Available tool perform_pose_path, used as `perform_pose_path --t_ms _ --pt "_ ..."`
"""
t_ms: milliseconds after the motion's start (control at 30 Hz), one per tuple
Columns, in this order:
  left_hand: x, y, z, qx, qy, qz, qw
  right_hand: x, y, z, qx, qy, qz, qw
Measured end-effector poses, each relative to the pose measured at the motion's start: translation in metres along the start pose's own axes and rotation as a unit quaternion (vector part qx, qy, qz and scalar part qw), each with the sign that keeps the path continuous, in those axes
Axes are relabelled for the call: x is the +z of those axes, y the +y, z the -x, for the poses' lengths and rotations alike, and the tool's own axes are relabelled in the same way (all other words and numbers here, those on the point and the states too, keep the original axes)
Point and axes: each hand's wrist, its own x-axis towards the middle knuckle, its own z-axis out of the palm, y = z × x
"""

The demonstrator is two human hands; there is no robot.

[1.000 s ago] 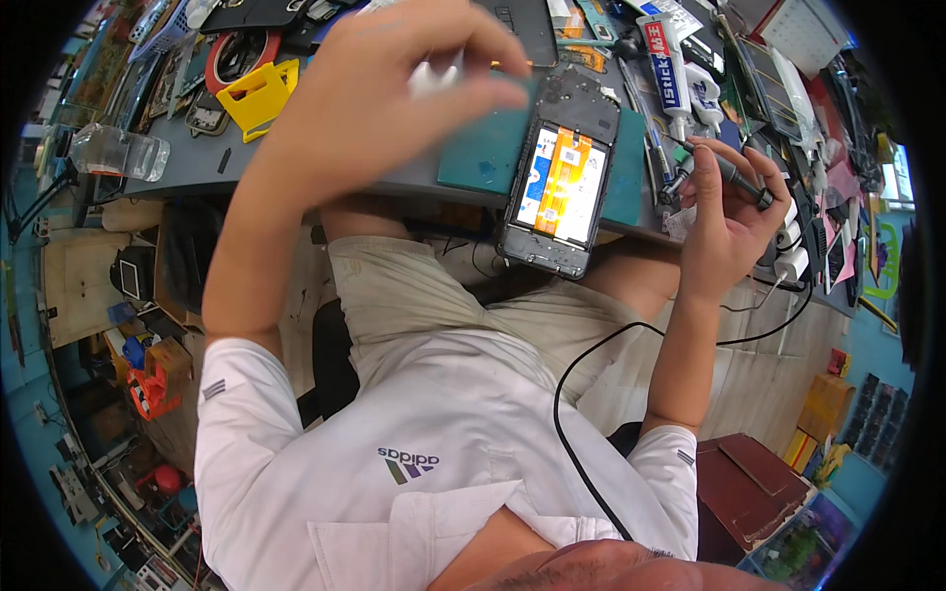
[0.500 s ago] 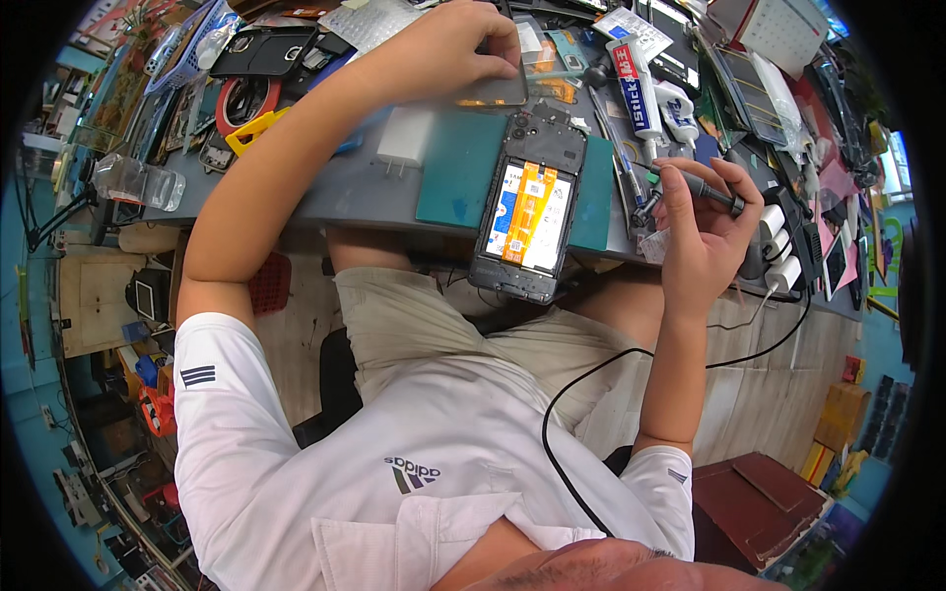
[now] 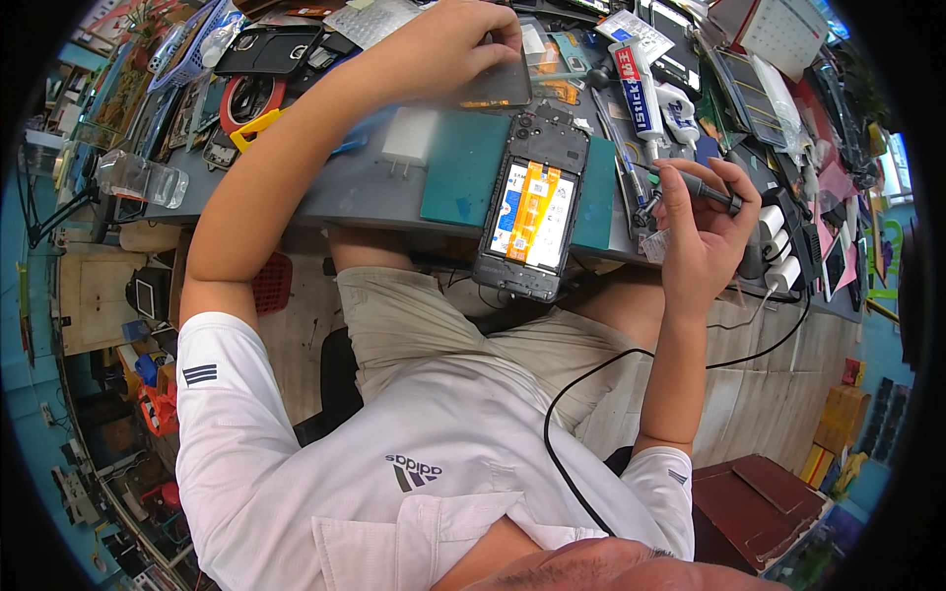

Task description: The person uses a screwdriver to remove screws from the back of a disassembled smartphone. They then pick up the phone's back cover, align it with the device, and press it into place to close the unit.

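Observation:
An opened phone (image 3: 533, 212) with its white battery and orange ribbon cable exposed lies on a teal mat (image 3: 459, 167), its near end jutting past the table edge. My left hand (image 3: 469, 44) reaches to the far side with its fingers curled together, over a dark flat panel (image 3: 509, 86). Whatever its fingertips pinch is hidden. To the right of the phone, my right hand (image 3: 702, 222) is closed around a dark grey screwdriver (image 3: 711, 191), held sideways above the table.
A glue tube (image 3: 637, 94) and a small white bottle (image 3: 678, 110) lie beyond my right hand. A white charger (image 3: 409, 136) sits left of the mat. Red tape (image 3: 251, 98), a clear bottle (image 3: 141, 181), and a power strip with white plugs (image 3: 782, 258) flank the work area.
My left fingers have shifted slightly at the far side. The right hand keeps the screwdriver in nearly the same place, and the phone has not visibly moved on the mat.

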Motion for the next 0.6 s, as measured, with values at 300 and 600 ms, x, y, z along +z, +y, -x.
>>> perform_pose_path --t_ms 300,600 --pt "0.0 -0.008 -0.002 0.087 -0.052 0.004 0.995 0.002 0.0 0.0 0.002 -0.003 0.013 1.0" --pt "0.007 -0.01 -0.003 0.094 -0.039 -0.045 0.994 0.005 0.0 -0.001 -0.004 0.006 0.022 1.0"
